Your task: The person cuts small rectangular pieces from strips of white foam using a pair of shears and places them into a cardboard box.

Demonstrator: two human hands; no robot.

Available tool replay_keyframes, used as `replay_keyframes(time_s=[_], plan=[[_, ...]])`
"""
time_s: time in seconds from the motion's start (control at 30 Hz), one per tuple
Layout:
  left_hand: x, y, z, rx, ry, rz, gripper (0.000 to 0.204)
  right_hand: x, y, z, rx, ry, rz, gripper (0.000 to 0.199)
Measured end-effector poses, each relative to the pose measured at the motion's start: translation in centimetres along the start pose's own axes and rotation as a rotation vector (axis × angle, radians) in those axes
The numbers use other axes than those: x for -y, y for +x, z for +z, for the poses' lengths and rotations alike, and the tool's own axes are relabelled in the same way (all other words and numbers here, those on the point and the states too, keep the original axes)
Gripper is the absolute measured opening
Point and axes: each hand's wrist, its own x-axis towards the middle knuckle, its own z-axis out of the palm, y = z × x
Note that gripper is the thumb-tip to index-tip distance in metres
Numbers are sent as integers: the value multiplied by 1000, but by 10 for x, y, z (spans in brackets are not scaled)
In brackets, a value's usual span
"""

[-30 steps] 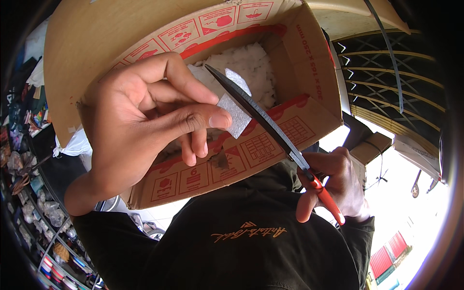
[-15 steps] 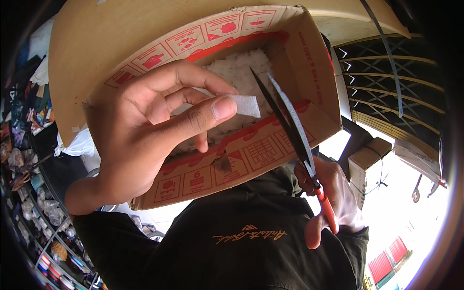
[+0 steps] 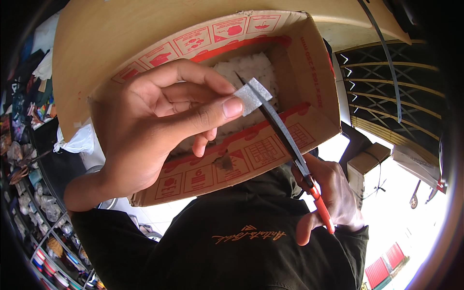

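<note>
Between the thumb and index finger of my left hand (image 3: 159,113) is a small piece of white foam sheet (image 3: 251,99). My right hand (image 3: 331,193) is wrapped round the red handles of long-bladed scissors (image 3: 285,137). The scissor blades cross the foam piece, one tip showing past its upper edge. Beneath both hands is an open cardboard box (image 3: 309,72) with red markings. Many small white foam pieces (image 3: 253,65) lie inside it, partly hidden by my left hand.
A brown cardboard surface (image 3: 111,34) spreads behind the box. Shelves of bagged goods (image 3: 48,208) stand at the left, near a white plastic bag (image 3: 77,142). At the right are a smaller carton (image 3: 369,162) and a dark folding gate (image 3: 391,82).
The scissors have moved left and closed onto the foam piece, which is now tilted up. Half a second ago the blades were apart and to the right of it.
</note>
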Motion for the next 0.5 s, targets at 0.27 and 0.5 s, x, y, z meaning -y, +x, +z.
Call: replay_keyframes(time_s=[0.27, 0.5], plan=[[1, 0, 0, 64, 0, -40, 11, 8, 4, 1, -4, 58, 55, 107], [1, 1, -3, 56, 43, -72, 10, 5, 4, 2, -25, 52, 39, 81]])
